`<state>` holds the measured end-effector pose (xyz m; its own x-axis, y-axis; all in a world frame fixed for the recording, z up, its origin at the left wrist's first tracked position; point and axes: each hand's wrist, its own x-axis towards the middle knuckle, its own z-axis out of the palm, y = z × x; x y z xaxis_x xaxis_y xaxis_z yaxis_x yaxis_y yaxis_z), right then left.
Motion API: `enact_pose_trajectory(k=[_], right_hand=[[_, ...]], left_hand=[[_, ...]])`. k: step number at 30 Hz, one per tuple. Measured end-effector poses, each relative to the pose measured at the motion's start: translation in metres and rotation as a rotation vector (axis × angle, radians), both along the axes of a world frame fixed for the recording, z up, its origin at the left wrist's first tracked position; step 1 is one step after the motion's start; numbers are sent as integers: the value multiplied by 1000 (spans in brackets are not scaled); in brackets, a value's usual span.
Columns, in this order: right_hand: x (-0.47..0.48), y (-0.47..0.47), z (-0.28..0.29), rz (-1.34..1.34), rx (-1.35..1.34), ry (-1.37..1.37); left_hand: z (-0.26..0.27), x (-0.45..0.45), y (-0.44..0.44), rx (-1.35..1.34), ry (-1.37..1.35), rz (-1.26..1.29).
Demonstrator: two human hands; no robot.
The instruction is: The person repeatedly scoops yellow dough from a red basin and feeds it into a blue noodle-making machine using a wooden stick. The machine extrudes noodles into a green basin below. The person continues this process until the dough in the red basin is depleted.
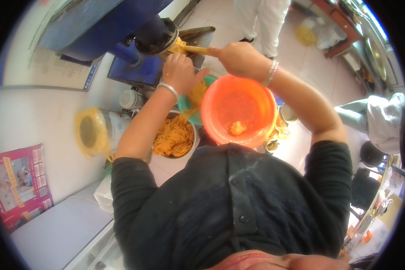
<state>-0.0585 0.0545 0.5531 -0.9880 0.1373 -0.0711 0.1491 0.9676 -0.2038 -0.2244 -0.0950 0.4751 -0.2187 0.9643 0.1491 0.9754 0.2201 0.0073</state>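
My right hand [241, 62] grips a wooden stick [197, 50], whose far end meets yellow dough [178, 46] at the dark round mouth [158, 38] of a blue machine [121, 30]. Just below that mouth is my left hand [179, 72], back up, thumb out to the side. Its fingertips are hidden, so whether it holds anything is unclear. An orange-red plastic basin [239, 92] sits under my right forearm with a yellow lump [238, 128] inside. Beneath my left wrist, yellow strips [173, 136] fill a round pot [195, 140]; more strips hang over a teal basin [192, 116].
An electric motor [132, 99] and a yellow-bagged container [92, 133] stand by the left wall. One person's white-trousered legs [268, 25] are beyond the machine; another person [384, 113] is at the right. Small open tins [271, 145] sit beside the orange-red basin.
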Motion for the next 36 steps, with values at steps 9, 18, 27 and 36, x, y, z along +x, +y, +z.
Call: enact_pose_trajectory(k=[9, 18, 27, 36], right_hand=[[-24, 2, -18, -2, 91, -22], [-34, 2, -27, -34, 66, 52], [-6, -6, -8, -172, -143, 59], [-33, 3, -40, -120, -108, 83]], left_hand=[[-21, -11, 25, -13, 41, 42], [-25, -17, 33, 35, -103, 91], [-49, -7, -23, 450, -88, 127], [-51, -14, -5, 486, -44, 32]])
